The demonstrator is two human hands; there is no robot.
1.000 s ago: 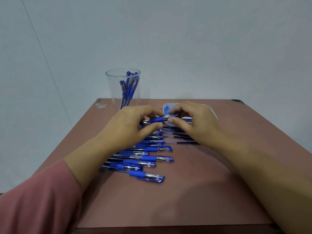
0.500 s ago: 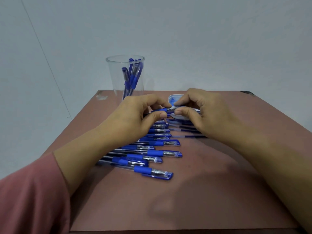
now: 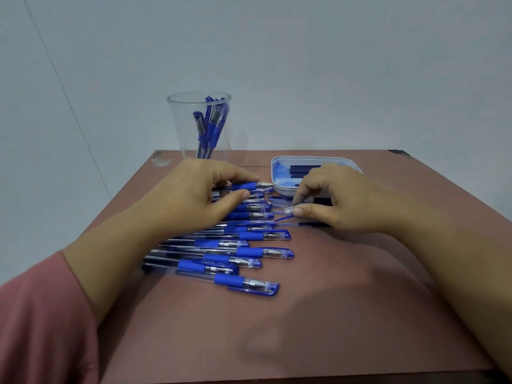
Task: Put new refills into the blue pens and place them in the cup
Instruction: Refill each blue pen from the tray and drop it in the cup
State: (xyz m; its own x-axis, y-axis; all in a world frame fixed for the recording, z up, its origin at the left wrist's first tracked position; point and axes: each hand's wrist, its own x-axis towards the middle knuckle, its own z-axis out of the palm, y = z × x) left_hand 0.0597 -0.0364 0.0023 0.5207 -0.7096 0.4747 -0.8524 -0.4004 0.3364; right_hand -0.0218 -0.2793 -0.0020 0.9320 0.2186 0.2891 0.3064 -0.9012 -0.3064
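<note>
Table (image 3: pixel 332 314): left hand (image 3: pixel 191 198) pen (image 3: pixel 245 186), right hand (image 3: pixel 340 200) cap (image 3: pixel 288 209).

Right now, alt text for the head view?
The left hand holds an uncapped blue pen; the right hand pinches a clear cap, over a row of pens on a brown table. A cup and refill tray stand behind.

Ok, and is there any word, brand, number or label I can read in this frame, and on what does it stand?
No text is readable.
One blue pen in the row: faint print on its blue part, too blurred to read.
The clear cup, white tray and table: no print shows.
</note>
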